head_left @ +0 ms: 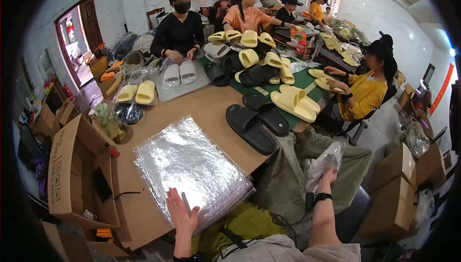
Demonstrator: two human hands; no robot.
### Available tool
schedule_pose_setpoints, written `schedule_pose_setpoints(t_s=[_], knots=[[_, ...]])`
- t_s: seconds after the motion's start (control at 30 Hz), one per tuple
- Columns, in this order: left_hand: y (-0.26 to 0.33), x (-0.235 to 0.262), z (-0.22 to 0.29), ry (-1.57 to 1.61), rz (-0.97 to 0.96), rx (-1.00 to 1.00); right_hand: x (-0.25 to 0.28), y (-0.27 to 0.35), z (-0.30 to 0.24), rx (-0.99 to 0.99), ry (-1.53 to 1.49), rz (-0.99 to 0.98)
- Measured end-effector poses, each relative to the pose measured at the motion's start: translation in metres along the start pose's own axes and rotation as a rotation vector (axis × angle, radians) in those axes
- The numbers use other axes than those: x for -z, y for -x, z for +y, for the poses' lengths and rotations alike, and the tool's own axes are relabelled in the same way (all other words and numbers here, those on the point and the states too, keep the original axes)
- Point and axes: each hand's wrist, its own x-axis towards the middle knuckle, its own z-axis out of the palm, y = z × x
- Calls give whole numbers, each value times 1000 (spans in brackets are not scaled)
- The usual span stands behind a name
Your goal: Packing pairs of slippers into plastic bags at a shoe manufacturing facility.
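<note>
My left hand lies flat, fingers stretched and thumb out, on the near left edge of a thick stack of clear plastic bags. Out to the right, my right hand is closed on a crumpled clear plastic bag, held above a green woven sack. Whether anything is inside that bag I cannot tell. Beyond the stack, a pair of black slides rests near the table's right edge, with a pair of pale yellow slides just past it.
An open cardboard box stands on the left. A heap of yellow, black and grey slides covers the table's far part. Several people sit around it; one in black handles bagged white slides. Cardboard boxes stand at the right.
</note>
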Motion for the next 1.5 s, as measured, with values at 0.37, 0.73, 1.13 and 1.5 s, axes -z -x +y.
schedule_pose_setpoints(t_s=[0.37, 0.73, 1.13, 1.5], knots=[[7, 4, -9, -105, -22, 56, -58, 130, 16, 477, 201, -557], [-3, 6, 7, -86, -39, 75, -232, 255, -120, 1191, 603, -979], [4, -1, -9, -215, -138, 110, -165, 324, -116, 1300, 921, -1172], [-17, 24, -10, -140, -432, 106, -168, 310, -106, 1286, 792, -1169]])
